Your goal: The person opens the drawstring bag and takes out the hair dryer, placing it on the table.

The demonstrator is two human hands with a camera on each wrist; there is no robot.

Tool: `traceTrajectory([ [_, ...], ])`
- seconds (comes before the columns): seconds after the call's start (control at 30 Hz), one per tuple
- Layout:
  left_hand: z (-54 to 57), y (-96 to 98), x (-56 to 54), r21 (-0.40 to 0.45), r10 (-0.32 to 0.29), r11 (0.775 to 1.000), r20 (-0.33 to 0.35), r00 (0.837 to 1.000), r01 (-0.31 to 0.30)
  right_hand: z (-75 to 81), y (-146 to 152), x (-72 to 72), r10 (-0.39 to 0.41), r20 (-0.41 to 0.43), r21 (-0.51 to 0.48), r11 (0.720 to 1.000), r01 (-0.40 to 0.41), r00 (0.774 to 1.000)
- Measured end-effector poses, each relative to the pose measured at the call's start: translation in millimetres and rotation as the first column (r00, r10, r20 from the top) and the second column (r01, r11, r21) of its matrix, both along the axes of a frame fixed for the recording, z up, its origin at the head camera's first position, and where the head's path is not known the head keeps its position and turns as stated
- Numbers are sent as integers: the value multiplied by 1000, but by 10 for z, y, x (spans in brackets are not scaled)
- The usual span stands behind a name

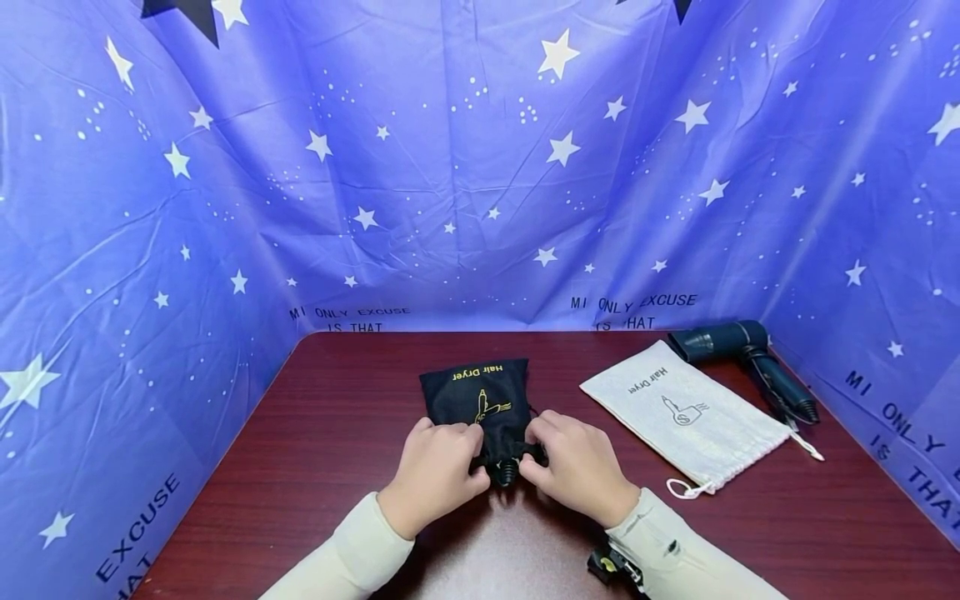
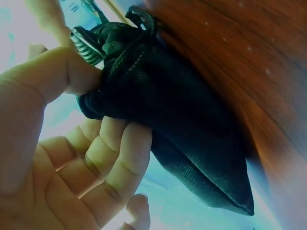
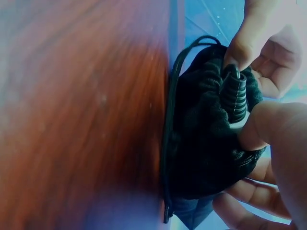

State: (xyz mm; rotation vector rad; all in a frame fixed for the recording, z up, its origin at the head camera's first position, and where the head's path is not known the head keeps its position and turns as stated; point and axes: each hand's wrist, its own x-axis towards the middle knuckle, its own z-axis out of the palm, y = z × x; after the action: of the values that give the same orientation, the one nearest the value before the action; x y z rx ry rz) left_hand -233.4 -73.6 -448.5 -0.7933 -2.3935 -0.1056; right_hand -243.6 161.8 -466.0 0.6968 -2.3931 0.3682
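A black drawstring pouch [image 1: 480, 400] with yellow "Hair Dryer" lettering lies on the table, its mouth facing the person. The left hand [image 1: 438, 467] pinches the left side of the mouth between thumb and fingers. On the opposite side, the right hand [image 1: 577, 462] pinches the fabric the same way. Between the hands a ribbed black cord end [image 3: 235, 98] sticks out of the opening; the rest of what is inside is hidden by the cloth. A black drawstring [image 2: 132, 57] loops at the mouth in the left wrist view.
To the right lies a white drawstring pouch [image 1: 682, 421] printed "Hair Dryer". Behind it, a dark folding hair dryer [image 1: 720, 340] rests near the table's back right corner. Star-patterned blue cloth [image 1: 450, 167] hangs around the dark red wooden table [image 1: 315, 450].
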Motion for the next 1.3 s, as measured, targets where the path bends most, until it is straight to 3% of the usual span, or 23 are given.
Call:
traceTrajectory([
  [1.3, 55, -35, 10, -45, 40, 998, 80, 996, -37, 40, 44, -15, -13, 1, 31, 999, 13, 1000],
])
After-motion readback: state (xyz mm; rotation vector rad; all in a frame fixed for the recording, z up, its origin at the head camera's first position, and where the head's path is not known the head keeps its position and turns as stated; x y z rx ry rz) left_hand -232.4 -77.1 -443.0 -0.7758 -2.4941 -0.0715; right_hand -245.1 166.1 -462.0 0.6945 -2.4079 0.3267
